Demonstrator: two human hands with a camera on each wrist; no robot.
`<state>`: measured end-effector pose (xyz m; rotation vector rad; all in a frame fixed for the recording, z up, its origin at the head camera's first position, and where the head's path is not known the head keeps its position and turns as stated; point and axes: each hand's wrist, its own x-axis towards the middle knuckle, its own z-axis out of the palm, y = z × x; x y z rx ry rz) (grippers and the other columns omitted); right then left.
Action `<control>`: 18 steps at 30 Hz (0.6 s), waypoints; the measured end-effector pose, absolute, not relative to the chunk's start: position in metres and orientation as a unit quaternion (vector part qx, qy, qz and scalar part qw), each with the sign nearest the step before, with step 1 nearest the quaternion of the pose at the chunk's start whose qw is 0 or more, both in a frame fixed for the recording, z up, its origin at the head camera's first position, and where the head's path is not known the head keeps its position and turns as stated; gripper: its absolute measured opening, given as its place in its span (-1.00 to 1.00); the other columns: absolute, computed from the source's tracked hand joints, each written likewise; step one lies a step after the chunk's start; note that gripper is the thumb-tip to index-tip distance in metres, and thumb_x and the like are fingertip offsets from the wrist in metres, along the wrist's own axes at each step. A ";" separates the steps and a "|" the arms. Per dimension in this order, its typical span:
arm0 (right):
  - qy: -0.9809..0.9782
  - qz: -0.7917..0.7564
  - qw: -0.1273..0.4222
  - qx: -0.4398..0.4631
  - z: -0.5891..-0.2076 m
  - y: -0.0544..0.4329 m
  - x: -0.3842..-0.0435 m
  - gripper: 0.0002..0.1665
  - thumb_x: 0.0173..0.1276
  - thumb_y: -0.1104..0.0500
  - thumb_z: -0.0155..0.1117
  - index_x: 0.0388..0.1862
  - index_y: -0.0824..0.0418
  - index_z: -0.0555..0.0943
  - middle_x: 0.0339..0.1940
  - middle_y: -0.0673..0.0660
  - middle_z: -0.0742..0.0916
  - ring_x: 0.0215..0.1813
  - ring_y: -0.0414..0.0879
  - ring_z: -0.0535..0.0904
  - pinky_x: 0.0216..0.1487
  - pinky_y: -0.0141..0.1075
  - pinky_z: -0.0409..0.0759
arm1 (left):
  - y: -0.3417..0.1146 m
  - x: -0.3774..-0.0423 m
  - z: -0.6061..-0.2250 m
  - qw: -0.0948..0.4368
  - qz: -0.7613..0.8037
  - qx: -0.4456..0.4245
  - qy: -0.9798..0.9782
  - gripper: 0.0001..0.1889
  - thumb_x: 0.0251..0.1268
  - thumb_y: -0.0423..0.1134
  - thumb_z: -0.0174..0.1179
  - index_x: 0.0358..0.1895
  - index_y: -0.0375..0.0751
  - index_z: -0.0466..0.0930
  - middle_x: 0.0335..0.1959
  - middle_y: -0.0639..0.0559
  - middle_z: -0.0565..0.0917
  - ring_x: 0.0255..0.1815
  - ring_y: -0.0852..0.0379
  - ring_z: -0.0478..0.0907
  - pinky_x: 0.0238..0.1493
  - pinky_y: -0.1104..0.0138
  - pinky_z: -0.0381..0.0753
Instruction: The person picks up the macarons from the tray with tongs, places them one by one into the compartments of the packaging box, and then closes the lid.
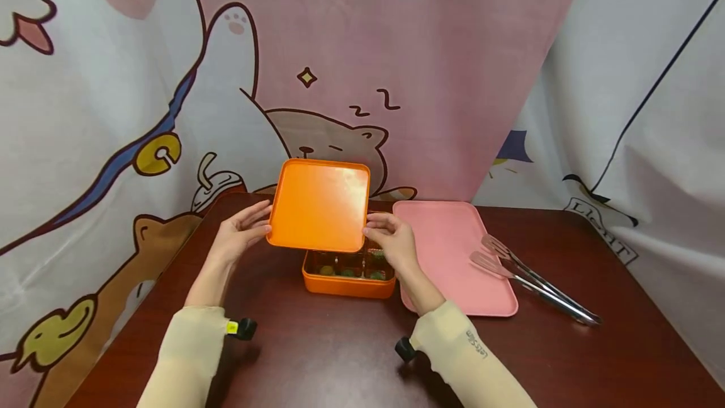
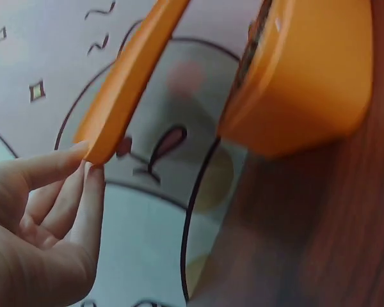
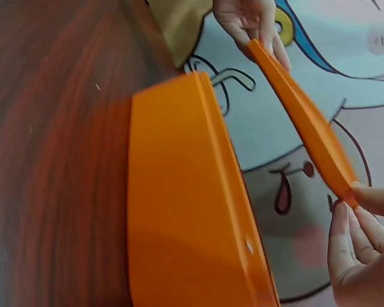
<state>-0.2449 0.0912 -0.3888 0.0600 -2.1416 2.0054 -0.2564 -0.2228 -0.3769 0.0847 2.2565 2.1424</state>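
Held up between both hands is a flat, square orange lid (image 1: 320, 206), tilted in the air above an orange lunch box (image 1: 348, 286). My left hand (image 1: 240, 230) pinches the lid's left edge between thumb and fingers, as the left wrist view also shows on the lid (image 2: 125, 89). On the opposite edge my right hand (image 1: 396, 241) pinches it the same way. The box stands uncovered on the table, split into compartments with small greenish and brownish pieces inside; the lid hides its rear part. In the right wrist view a gap separates the lid (image 3: 307, 128) from the box (image 3: 179, 192).
Right of the box lies a pink tray (image 1: 447, 257) on the dark wooden table (image 1: 317, 351). Metal tongs (image 1: 544, 285) with pinkish tips rest partly over the tray's right edge. Behind the table hangs a cartoon-printed curtain (image 1: 430, 80).
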 end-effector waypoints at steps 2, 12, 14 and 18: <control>-0.728 0.673 0.125 0.025 -0.386 0.099 -0.245 -0.66 0.20 0.43 0.42 -0.01 0.38 0.69 -0.15 0.38 0.76 -0.27 -0.23 0.69 -0.20 -0.53 0.63 | -0.211 -0.259 -0.373 -0.004 0.687 0.023 0.726 -0.37 0.36 -0.34 0.26 0.48 -0.14 0.34 -0.02 0.39 0.66 -0.12 0.46 0.67 -0.02 0.52 0.66; -0.716 0.668 0.201 0.015 -0.385 0.126 -0.242 -0.70 0.28 0.38 0.38 0.00 0.31 0.68 -0.05 0.32 0.75 -0.15 -0.25 0.67 -0.08 -0.52 0.64 | -0.169 -0.264 -0.362 -0.111 0.645 0.048 0.755 -0.67 0.27 -0.42 0.32 0.08 -0.40 0.61 -0.34 0.34 0.69 -0.28 0.41 0.64 -0.15 0.54 0.65; -0.722 0.658 0.214 0.008 -0.385 0.129 -0.241 -0.74 0.32 0.32 0.37 -0.01 0.30 0.70 -0.04 0.30 0.76 -0.11 -0.24 0.69 -0.04 -0.53 0.63 | -0.164 -0.264 -0.362 -0.130 0.621 0.052 0.771 -0.72 0.26 -0.40 0.34 0.02 -0.36 0.65 -0.29 0.21 0.73 -0.27 0.39 0.63 -0.17 0.54 0.62; -0.735 0.640 0.221 0.010 -0.388 0.132 -0.239 -0.70 0.40 0.21 0.32 0.07 0.25 0.72 0.05 0.24 0.78 0.04 -0.12 0.71 0.06 -0.51 0.61 | -0.159 -0.264 -0.363 -0.160 0.564 0.050 0.809 -0.80 0.29 -0.36 0.32 -0.04 -0.21 0.74 -0.13 -0.08 0.79 -0.16 0.25 0.68 -0.18 0.53 0.59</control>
